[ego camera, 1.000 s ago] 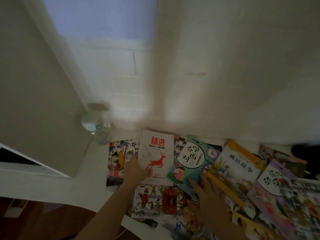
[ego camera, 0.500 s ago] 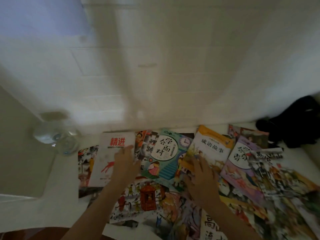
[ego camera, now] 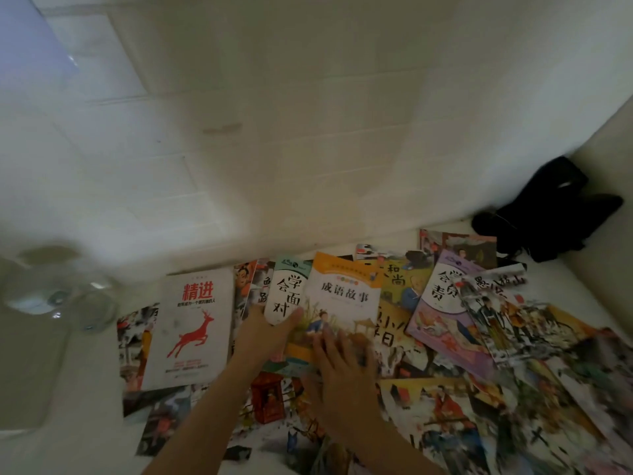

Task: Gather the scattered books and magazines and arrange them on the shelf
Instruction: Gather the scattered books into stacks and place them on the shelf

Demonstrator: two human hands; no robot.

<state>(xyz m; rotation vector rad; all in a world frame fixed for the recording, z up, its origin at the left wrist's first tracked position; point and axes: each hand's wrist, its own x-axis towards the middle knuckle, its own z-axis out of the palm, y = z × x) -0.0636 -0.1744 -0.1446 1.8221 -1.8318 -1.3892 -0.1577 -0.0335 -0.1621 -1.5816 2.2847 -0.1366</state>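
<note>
A person's two hands worked across a spread of thin, glossy paperbacks lying flat and overlapping on a pale surface against a white tiled wall (ego camera: 274, 149). The step in hand appeared to be the gathering. The left hand (ego camera: 263, 332) held the lower end of the teal-and-white softcover with black brush lettering (ego camera: 287, 293), its thumb lying across the front near the bottom edge. The right hand (ego camera: 342, 365), fingers spread and fairly straight, pressed flat on the lower part of the orange-topped storybook with an illustrated cover (ego camera: 342, 303), which overlapped the teal one's right edge. At nine o'clock from the hands lay the white paperback with red title and leaping red deer (ego camera: 193, 323), flat and untouched. At three o'clock sat the lilac-covered picture book (ego camera: 442, 303), with more colourful, slick-looking covers fanned out toward four and five o'clock. No shelf showed in view. The next move would likely call for sliding the two covers together into one squared stack, then drawing in the neighbours; the smooth covers could slip over one another. A clear glass vessel (ego camera: 65, 293), blurred, stood at the far left, and a black crumpled fabric item (ego camera: 548, 214) lay in the corner at two o'clock.
</note>
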